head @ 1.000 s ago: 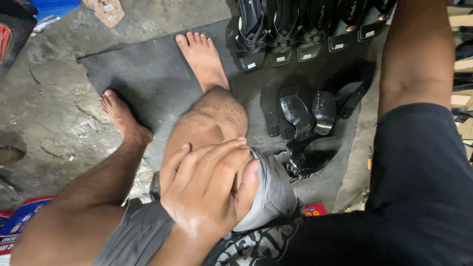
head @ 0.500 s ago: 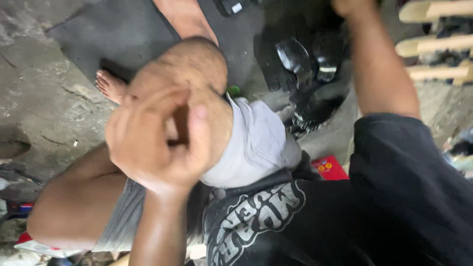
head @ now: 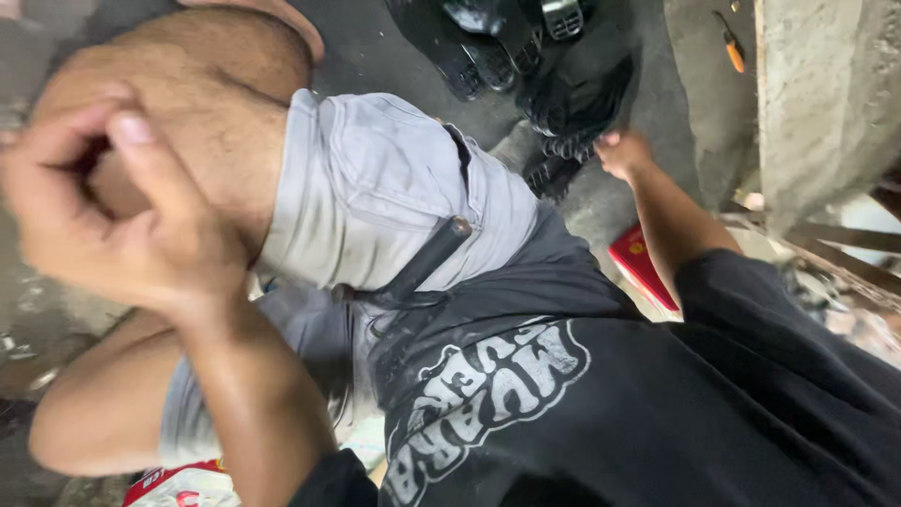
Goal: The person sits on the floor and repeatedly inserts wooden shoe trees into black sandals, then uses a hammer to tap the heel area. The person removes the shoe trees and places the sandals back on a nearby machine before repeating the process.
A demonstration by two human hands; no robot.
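Left grip: left hand (head: 113, 221) hangs close under the camera, fingers curled loosely inward, thumb up, nothing visibly held; it rests against the raised bare knee (head: 202, 103).
Right grip: right hand (head: 624, 152) is stretched far out, fingers closed down at the edge of the pile of black sandal pieces (head: 577, 117); whether it has actually pinched one I cannot tell, since the fingertips are hidden.
Change: a second ago the left hand lay flat over the knee and the right arm was only at the frame's edge; now the left has curled up and drawn towards the lens, the view has swung right, and the right hand has arrived at the black pieces. That reads as a reach for stock, left hand idle.
Near materials: black T-shirt (head: 657, 413) with a pale cracked print, soft and creased; grey shorts (head: 375, 188), worn cotton with a dark strap across them.
Middle: red flat packet (head: 643, 263) beside the right forearm, glossy.
Far materials: black sandal soles (head: 497, 42) lined up on a dark mat, ribbed, rubbery; rough grey concrete post (head: 826, 94) on the right; an orange-handled tool (head: 730, 45) on the floor beyond.
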